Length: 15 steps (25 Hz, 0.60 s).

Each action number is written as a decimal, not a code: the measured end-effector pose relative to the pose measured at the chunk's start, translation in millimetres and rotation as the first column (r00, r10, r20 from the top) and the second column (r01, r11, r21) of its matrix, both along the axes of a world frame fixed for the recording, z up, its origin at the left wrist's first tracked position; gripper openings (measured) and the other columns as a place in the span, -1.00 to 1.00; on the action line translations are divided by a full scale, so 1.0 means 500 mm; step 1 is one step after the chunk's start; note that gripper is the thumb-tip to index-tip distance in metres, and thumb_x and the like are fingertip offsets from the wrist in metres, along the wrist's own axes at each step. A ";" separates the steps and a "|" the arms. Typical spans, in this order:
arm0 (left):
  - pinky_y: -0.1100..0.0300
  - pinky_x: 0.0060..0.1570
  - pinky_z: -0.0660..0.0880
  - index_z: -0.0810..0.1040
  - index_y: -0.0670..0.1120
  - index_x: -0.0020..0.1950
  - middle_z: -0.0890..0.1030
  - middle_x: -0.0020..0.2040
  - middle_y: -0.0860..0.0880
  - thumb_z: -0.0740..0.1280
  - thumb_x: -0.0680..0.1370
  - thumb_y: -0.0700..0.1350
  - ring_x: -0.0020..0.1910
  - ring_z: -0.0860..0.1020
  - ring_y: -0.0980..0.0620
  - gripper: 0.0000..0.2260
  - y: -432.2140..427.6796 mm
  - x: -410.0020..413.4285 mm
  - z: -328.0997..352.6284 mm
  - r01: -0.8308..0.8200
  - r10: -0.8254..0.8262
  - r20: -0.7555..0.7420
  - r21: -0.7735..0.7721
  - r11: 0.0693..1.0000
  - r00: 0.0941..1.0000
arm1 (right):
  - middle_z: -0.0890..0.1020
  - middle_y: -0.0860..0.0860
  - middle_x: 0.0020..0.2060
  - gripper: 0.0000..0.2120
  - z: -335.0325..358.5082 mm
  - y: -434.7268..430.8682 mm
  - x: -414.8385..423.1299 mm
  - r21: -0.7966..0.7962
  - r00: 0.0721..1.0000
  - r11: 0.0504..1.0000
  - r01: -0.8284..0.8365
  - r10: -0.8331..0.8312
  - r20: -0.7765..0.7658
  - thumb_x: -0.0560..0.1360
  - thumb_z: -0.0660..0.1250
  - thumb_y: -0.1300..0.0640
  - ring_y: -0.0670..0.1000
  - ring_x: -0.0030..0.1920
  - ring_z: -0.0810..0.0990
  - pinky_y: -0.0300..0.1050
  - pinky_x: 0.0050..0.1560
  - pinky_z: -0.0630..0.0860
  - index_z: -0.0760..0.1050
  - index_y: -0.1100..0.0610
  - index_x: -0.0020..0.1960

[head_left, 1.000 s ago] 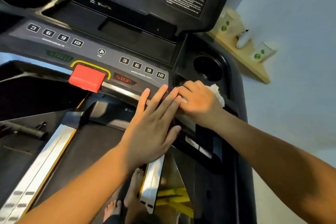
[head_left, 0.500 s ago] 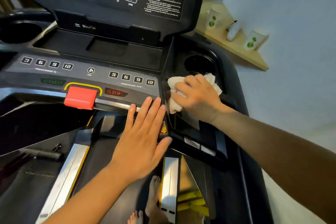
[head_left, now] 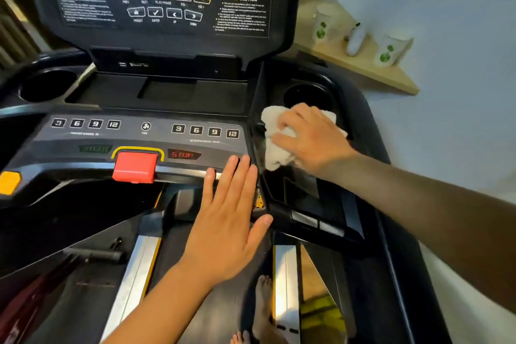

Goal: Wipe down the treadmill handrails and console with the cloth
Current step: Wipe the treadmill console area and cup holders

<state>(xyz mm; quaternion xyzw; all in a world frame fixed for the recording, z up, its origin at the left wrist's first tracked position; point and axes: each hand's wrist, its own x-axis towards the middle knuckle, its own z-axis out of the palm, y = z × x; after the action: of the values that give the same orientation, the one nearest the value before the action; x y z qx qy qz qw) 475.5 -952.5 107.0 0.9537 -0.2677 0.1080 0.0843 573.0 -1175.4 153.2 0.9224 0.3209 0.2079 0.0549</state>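
Observation:
A black treadmill console (head_left: pixel 156 137) fills the view, with speed buttons, a red stop key (head_left: pixel 135 166) and an upright display panel (head_left: pixel 167 8). My right hand (head_left: pixel 310 138) grips a crumpled white cloth (head_left: pixel 275 148) and presses it into the tray on the console's right side, just in front of the right cup holder (head_left: pixel 305 95). My left hand (head_left: pixel 226 218) lies flat with straight fingers; its fingertips touch the console's front edge right of the stop key. The right handrail (head_left: pixel 315 220) runs toward me below the cloth.
A wooden corner shelf (head_left: pixel 391 75) at the right wall carries two paper cups and a small white bottle. A second cup holder (head_left: pixel 49 86) sits at the console's left. The belt and bare feet (head_left: pixel 259 315) show below.
My right hand has slid the cloth away from the console's front edge, up into the tray by the cup holder. The camera tilted up, showing more of the display. My left hand stays put.

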 end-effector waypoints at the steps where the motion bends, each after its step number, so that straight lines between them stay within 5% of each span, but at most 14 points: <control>1: -0.17 0.54 -0.08 0.07 -0.20 0.60 0.02 0.62 -0.14 0.00 0.65 0.20 0.61 -0.06 -0.09 -0.35 0.008 0.002 0.005 0.016 -0.016 0.004 0.024 1.000 1.000 | 0.56 0.15 0.11 -0.60 -0.003 0.050 0.000 0.262 0.990 0.956 0.134 -0.118 -0.074 0.20 0.55 0.28 0.20 0.15 0.39 0.15 0.04 0.49 0.62 0.14 0.03; 3: -0.13 0.54 -0.02 0.08 -0.20 0.60 0.05 0.62 -0.13 0.01 0.65 0.21 0.61 -0.03 -0.05 -0.35 0.025 0.017 0.019 0.051 -0.051 0.003 0.048 0.998 0.999 | 0.55 0.08 0.19 -0.68 -0.014 0.128 -0.029 0.690 0.935 0.631 0.353 -0.247 -0.253 0.36 0.45 0.27 0.12 0.24 0.42 0.03 0.24 0.42 0.62 0.10 0.10; 5: -0.08 0.55 -0.04 0.06 -0.17 0.61 0.04 0.62 -0.10 -0.03 0.66 0.19 0.61 -0.05 -0.01 -0.37 0.043 0.042 0.033 0.023 -0.023 -0.010 0.015 1.000 1.000 | 0.53 0.00 0.19 -0.71 -0.032 0.159 -0.089 0.793 0.874 0.368 0.486 -0.220 -0.434 0.51 0.33 0.24 -0.02 0.22 0.46 -0.21 0.24 0.39 0.56 0.00 0.19; 7: -0.08 0.56 -0.10 0.04 -0.13 0.61 0.01 0.63 -0.07 -0.11 0.66 0.19 0.60 -0.11 0.03 -0.39 0.061 0.067 0.045 -0.040 0.040 -0.038 0.001 0.999 0.998 | 0.55 -0.01 0.15 -0.74 -0.020 0.143 -0.161 0.679 0.779 0.419 0.603 -0.123 -0.615 0.59 0.25 0.16 -0.02 0.17 0.53 -0.23 0.17 0.48 0.48 -0.17 0.18; 9: -0.10 0.56 -0.13 0.00 -0.11 0.62 -0.03 0.63 -0.05 -0.18 0.66 0.20 0.60 -0.14 0.04 -0.39 0.066 0.101 0.054 -0.030 0.032 -0.034 0.058 0.998 0.999 | 0.53 0.00 0.22 -0.73 0.016 0.105 -0.204 0.331 0.656 0.728 0.600 -0.212 -0.724 0.63 0.22 0.08 -0.01 0.22 0.52 -0.15 0.26 0.46 0.41 -0.15 0.29; 11: -0.15 0.55 -0.12 -0.04 -0.12 0.62 -0.07 0.63 -0.06 -0.20 0.66 0.20 0.60 -0.17 0.02 -0.39 0.059 0.138 0.063 0.040 -0.037 -0.025 0.141 0.989 0.999 | 0.51 -0.05 0.27 -0.63 0.039 0.098 -0.215 0.216 0.650 0.798 0.562 -0.264 -0.712 0.61 0.26 0.04 -0.05 0.25 0.51 -0.22 0.28 0.43 0.37 -0.04 0.41; 12: -0.17 0.55 -0.12 -0.06 -0.12 0.62 -0.09 0.63 -0.07 -0.19 0.67 0.18 0.60 -0.18 0.00 -0.40 0.051 0.155 0.068 0.070 -0.068 -0.021 0.165 0.984 0.997 | 0.54 -0.05 0.24 -0.61 0.042 0.111 -0.212 0.332 0.683 0.746 0.577 -0.218 -0.697 0.58 0.30 0.04 -0.03 0.22 0.53 -0.18 0.26 0.45 0.40 -0.01 0.40; 15: -0.17 0.55 -0.17 -0.12 -0.09 0.62 -0.14 0.63 -0.05 -0.17 0.67 0.15 0.59 -0.24 0.00 -0.43 0.027 0.183 0.079 0.095 -0.090 -0.037 0.163 0.982 0.995 | 0.62 0.01 0.10 -0.70 0.050 0.163 -0.149 0.632 0.725 0.384 0.673 -0.176 -0.666 0.58 0.30 0.03 0.00 0.09 0.60 -0.02 0.15 0.55 0.47 0.05 0.29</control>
<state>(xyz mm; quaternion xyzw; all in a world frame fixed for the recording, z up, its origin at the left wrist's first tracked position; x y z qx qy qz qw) 566.8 -939.0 146.6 0.9454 -0.3186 0.0674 0.0140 498.7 -1093.9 178.4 0.8959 -0.0803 0.0697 -0.4313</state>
